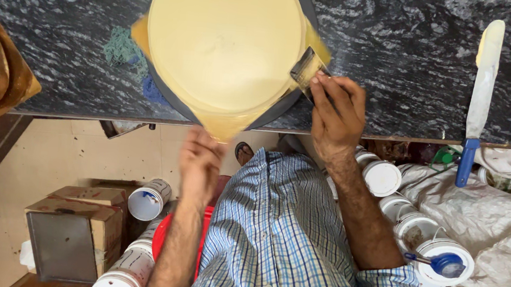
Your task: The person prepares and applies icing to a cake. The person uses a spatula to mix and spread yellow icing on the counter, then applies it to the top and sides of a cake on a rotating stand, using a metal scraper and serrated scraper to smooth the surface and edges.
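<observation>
A round cake [224, 39] coated in smooth pale-yellow cream sits on a dark turntable [283, 106] at the near edge of a black speckled stone counter [399, 45], with a yellow board corner [223, 128] jutting out beneath it toward the person. The right hand [336, 117] pinches a flat metal scraper [307, 69] between thumb and fingertips, its blade held against the cake's right side. The left hand [199, 163] is blurred just below the board corner, fingers curled loosely together; whether it touches the board cannot be told. Well to the right on the counter lies a long palette knife [483, 77] with a blue handle, its tip smeared with cream. Below the counter, on the floor, white cylindrical tubs [382, 176] with white lids cluster at the right beside crumpled white sacks [496, 214], and more white tubs [149, 199] lie on their sides at the left next to a brown cardboard box [87, 206] with a dark tray [61, 246] leaning against it. A red bucket [161, 237] shows behind the left forearm.
</observation>
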